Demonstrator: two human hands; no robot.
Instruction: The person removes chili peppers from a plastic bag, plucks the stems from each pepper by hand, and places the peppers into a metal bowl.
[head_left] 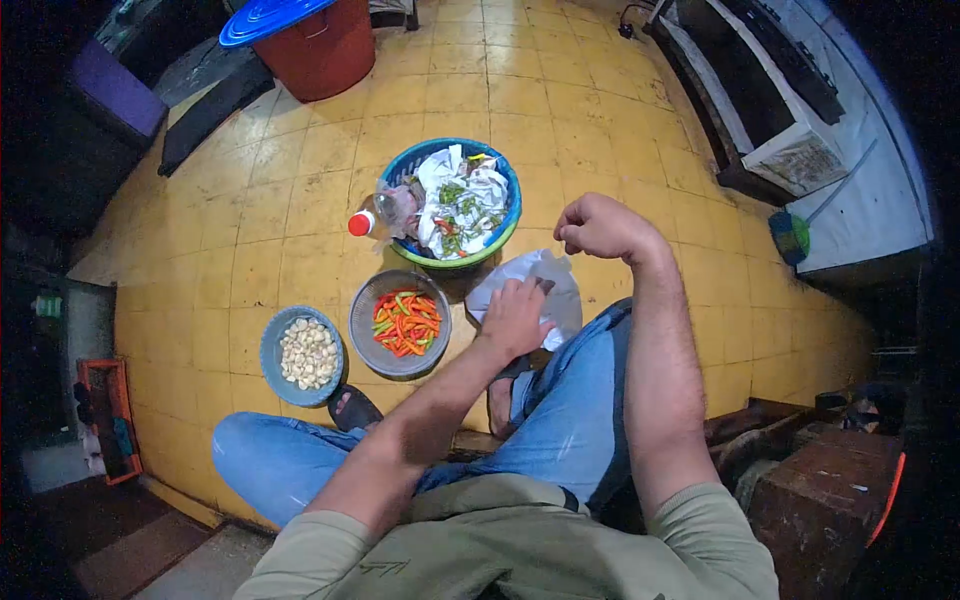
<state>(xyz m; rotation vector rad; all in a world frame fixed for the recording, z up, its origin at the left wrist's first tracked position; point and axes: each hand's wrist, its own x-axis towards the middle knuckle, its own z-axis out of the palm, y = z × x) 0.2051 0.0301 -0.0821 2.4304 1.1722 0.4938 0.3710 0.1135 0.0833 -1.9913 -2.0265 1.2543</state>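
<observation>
My left hand [515, 316] is closed on a whitish plastic bag [562, 302] beside my knee, its fingers bent down onto the bag and its fingertips out of sight. What the bag contains is hidden. Above and to the right, my right hand [604, 228] is raised with fingers curled together; anything in them is too small to make out. A grey mesh basket [443, 350] to the left of my left hand holds red, orange and green chillies [406, 324]. Further left, a blue-grey bowl [268, 365] contains peeled garlic cloves [308, 353].
A blue basket [515, 190] ahead holds white plastic scraps and green stems. At its left lies a bottle with a red cap [360, 223]. A red bucket [320, 55] with a blue lid stands at the back left. White shelving [795, 160] is on the right.
</observation>
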